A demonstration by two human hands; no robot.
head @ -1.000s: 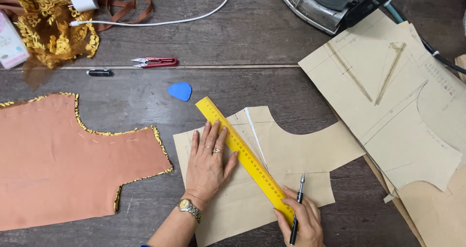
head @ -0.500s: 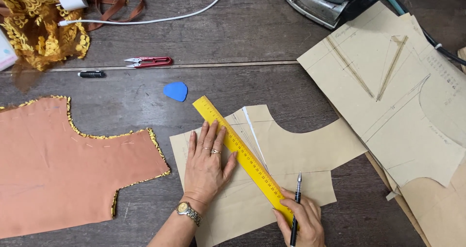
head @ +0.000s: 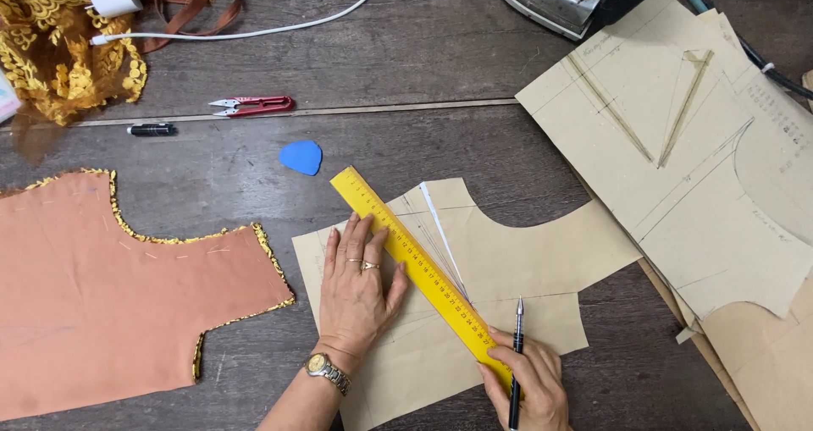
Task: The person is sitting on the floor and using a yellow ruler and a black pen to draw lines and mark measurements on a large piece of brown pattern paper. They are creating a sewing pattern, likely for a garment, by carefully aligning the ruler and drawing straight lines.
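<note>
Yellow ruler (head: 419, 266) unmoved, hands unchanged

- A dark wooden table (head: 474, 67) fills the whole view; its planks are worn and grey-brown, with the grain running left to right.
- A pale seam (head: 406, 107) between two planks crosses the top from left to right.
- The light is soft and even, and shadows on the wood are faint.
- No wall, floor or window shows in this downward view.

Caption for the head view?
Left hand pins yellow ruler on paper pattern; right hand holds pen.
</note>
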